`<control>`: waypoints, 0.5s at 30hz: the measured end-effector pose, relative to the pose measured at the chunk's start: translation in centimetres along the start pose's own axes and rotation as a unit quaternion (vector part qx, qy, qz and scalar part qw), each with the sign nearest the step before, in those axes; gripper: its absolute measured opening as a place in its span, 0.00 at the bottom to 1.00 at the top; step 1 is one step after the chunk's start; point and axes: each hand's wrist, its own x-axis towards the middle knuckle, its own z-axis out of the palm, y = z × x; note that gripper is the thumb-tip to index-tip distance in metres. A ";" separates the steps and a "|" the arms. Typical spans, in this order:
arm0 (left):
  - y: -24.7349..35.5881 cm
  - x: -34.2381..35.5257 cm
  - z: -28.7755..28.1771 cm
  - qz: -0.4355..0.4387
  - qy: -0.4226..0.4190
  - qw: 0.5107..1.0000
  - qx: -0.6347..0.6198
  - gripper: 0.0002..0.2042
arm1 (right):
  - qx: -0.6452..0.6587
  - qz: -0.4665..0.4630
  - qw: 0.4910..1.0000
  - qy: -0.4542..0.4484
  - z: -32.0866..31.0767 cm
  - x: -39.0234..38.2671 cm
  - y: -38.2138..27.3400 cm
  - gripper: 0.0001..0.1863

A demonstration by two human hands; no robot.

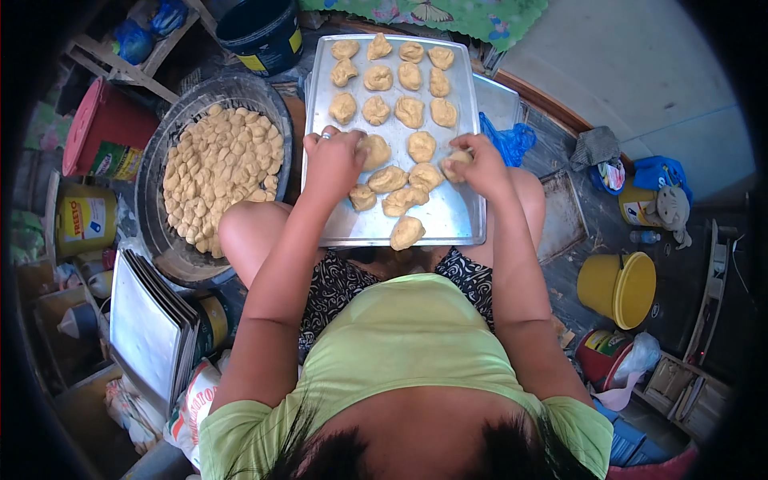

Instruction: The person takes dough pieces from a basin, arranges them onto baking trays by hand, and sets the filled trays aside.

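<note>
A shiny metal baking tray (460, 220) rests across my thighs, holding several lumps of tan dough. Dough pieces stand in loose rows over its far part, while the nearer ones lie less evenly. My left hand (334, 164) is at the tray's left side, its fingers curled against a dough piece (374, 152). Toward the right edge, my right hand (482, 166) grips another dough piece (457, 166) between thumb and fingers. Between the hands sits a rounded lump (422, 146). One lump (407, 232) lies at the tray's near edge.
To my left, a wide black basin (150, 216) contains a heap of small dough pieces (220, 172). Stacked metal trays (144, 320) lean nearby. A dark bucket (260, 36) stands beyond the basin, a red one (108, 128) farther left. Rightward is a yellow bucket (616, 288).
</note>
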 end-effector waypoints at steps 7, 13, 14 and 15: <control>0.7 2.1 1.1 -0.008 -0.054 0.997 0.053 0.08 | 0.095 -0.058 0.992 0.063 1.2 1.1 -0.4 0.15; 1.5 1.3 1.5 -0.028 -0.059 0.997 0.051 0.15 | 0.055 -0.120 0.985 0.115 1.8 0.7 -0.6 0.17; 1.5 1.2 1.4 -0.028 -0.061 0.996 0.050 0.15 | 0.075 -0.107 0.987 0.096 1.8 0.5 -0.7 0.17; 1.6 0.7 1.3 -0.035 -0.037 0.998 0.027 0.16 | 0.095 -0.094 0.988 0.077 1.8 0.2 -0.7 0.17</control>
